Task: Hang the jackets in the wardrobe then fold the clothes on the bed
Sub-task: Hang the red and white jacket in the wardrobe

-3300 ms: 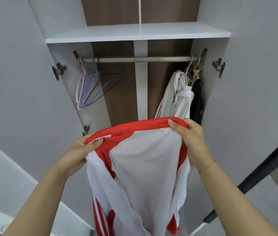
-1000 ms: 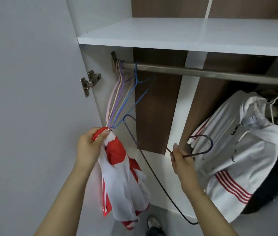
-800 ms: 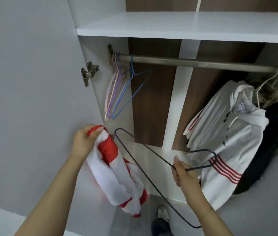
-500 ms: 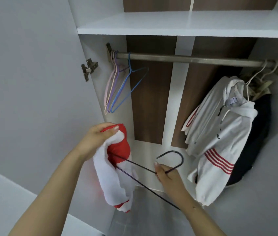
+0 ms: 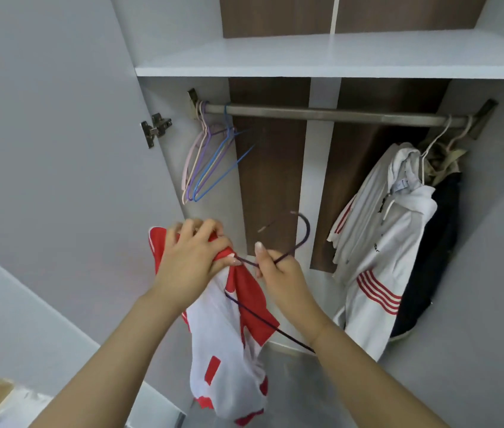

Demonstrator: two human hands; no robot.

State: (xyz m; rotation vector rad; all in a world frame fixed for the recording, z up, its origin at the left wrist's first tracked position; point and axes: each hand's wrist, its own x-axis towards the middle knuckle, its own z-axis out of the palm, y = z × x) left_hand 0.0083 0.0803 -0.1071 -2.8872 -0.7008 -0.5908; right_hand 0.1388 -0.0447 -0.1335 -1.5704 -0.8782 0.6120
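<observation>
We are now bringing our hands together: left hand [image 5: 193, 257] bunching the jacket [image 5: 229, 329] collar, right hand [image 5: 275, 270] pinching the hanger [image 5: 298, 242], feeding it in below the rail [image 5: 337, 114]'s left end.

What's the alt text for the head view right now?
Left hand grips a red and white jacket while the right hand holds a dark hanger against it, before an open wardrobe. Spare hangers and a white jacket hang from the rail.

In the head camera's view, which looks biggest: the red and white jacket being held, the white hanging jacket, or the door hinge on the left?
1. White hanging jacket and red and white jacket: alike, unranked.
2. Door hinge.
</observation>
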